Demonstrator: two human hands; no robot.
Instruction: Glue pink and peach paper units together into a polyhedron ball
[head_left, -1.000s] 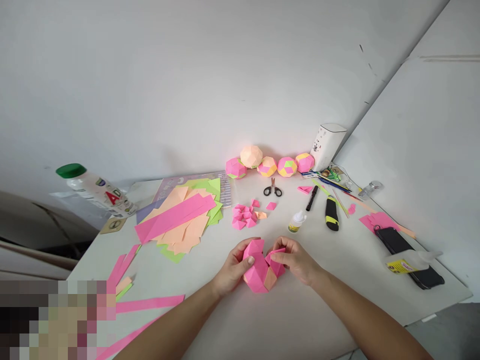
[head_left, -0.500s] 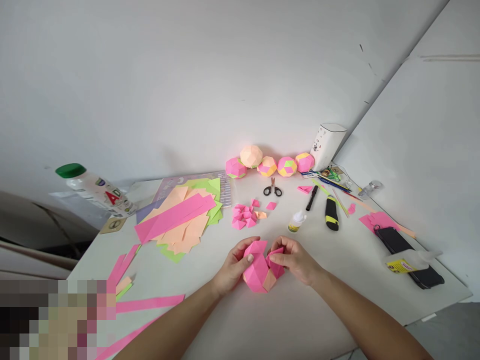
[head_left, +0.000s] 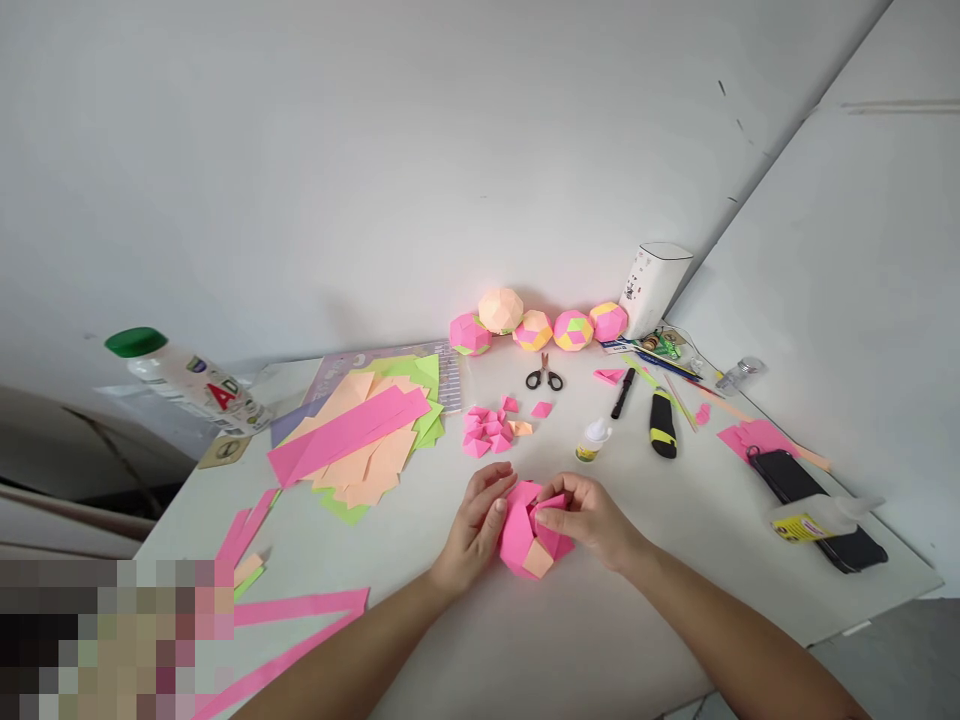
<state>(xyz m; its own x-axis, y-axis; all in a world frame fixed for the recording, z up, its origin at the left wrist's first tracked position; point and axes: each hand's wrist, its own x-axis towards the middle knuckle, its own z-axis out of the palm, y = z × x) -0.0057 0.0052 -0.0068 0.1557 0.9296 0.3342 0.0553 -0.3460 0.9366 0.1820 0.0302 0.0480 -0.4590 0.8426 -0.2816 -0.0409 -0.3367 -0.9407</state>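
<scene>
The pink-and-peach faceted paper ball (head_left: 516, 545) sat between the left hand (head_left: 471, 525) and right hand (head_left: 592, 515). Behind it lay small pink folded-paper pieces (head_left: 487, 432); farther back, black-handled metal scissors (head_left: 544, 369), then 5 multicoloured faceted paper balls (head_left: 574, 330) near the white wall (head_left: 480, 150). Pink, peach and green flat paper sheets (head_left: 352, 430) lay left, a black-and-yellow elongated plastic tool (head_left: 662, 415) right.

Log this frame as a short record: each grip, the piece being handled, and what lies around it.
Left grip: cupped at the left side of the pink paper shape
Right grip: pinching its right edge
Shape: faceted, one peach facet showing, gap near the top
Just beyond: loose pink pieces, small bottle
Farther back: scissors, five paper balls
Far left: bottle with green cap
</scene>
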